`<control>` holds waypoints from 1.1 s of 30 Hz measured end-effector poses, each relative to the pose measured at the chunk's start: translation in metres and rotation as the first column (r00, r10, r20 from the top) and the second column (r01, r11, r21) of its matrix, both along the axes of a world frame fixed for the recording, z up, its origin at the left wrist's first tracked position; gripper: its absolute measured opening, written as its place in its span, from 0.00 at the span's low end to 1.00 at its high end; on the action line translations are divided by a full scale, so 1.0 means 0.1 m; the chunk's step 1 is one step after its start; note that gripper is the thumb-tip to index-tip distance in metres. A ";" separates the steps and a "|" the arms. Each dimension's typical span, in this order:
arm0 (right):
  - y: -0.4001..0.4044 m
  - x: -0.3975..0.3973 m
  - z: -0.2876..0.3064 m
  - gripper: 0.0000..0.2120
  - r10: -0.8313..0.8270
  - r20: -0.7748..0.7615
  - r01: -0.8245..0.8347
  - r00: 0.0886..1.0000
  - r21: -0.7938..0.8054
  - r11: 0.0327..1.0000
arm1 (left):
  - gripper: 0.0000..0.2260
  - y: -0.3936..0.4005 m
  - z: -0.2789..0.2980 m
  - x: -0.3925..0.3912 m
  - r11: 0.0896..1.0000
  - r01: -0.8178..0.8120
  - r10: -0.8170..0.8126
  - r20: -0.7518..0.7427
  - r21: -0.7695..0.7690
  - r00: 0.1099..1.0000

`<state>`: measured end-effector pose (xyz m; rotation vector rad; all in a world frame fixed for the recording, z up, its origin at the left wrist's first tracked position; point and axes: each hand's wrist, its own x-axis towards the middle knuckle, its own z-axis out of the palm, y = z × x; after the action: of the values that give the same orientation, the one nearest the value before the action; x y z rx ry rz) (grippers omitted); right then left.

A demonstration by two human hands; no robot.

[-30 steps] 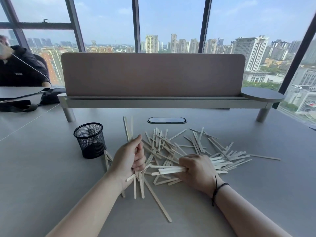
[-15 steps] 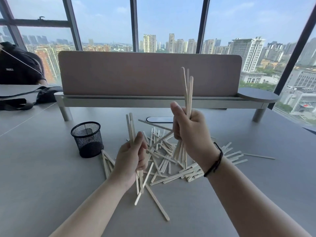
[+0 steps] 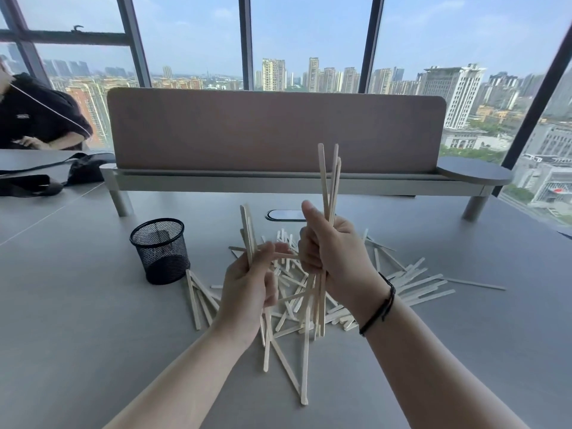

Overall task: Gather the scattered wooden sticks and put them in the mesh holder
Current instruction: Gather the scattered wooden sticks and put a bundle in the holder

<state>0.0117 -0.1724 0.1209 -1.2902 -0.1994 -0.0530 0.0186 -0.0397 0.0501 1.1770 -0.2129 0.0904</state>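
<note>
The black mesh holder [image 3: 159, 251] stands upright on the grey surface [image 3: 77, 320], left of both hands. The left hand [image 3: 247, 286] has its fingers [image 3: 268, 253] clenched round a few upright wooden sticks [image 3: 248, 230]. Just right, the right hand [image 3: 332, 249] grasps a taller bundle [image 3: 329, 181]. Loose sticks [image 3: 414, 284] lie scattered beneath and to the right.

pale wooden sticks [image 3: 411, 286] lie scattered beside the upright black mesh holder [image 3: 161, 252].
</note>
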 end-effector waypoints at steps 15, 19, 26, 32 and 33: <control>0.00 0.01 -0.32 0.24 -0.166 0.176 0.189 0.970 -0.120 0.975 | 0.26 0.11 0.03 0.10 0.962 -0.274 0.274 -0.009 0.006 0.962; 0.03 -0.02 -0.45 0.28 -0.216 0.337 0.297 0.916 -0.209 0.932 | 0.32 0.05 -0.02 0.00 0.932 -0.254 0.216 0.168 0.258 0.962; 0.02 -0.08 -0.45 0.24 -0.431 0.387 0.492 0.815 -0.067 0.868 | 0.35 -0.01 -0.09 -0.06 0.921 -0.226 0.182 0.163 0.317 0.970; 0.11 -0.14 -0.49 0.21 -0.448 0.505 0.566 0.738 -0.101 0.818 | 0.28 -0.03 -0.15 -0.05 0.913 -0.193 0.149 0.146 0.358 0.978; 0.13 -0.14 -0.54 0.20 -0.433 0.510 0.563 0.743 -0.127 0.816 | 0.26 -0.03 -0.18 -0.04 0.904 -0.192 0.144 0.152 0.381 0.978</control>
<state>-0.0021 -0.1589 0.0666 -1.5692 -0.2634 -0.8408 0.0142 -0.0430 0.0325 1.5951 -0.2420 0.2819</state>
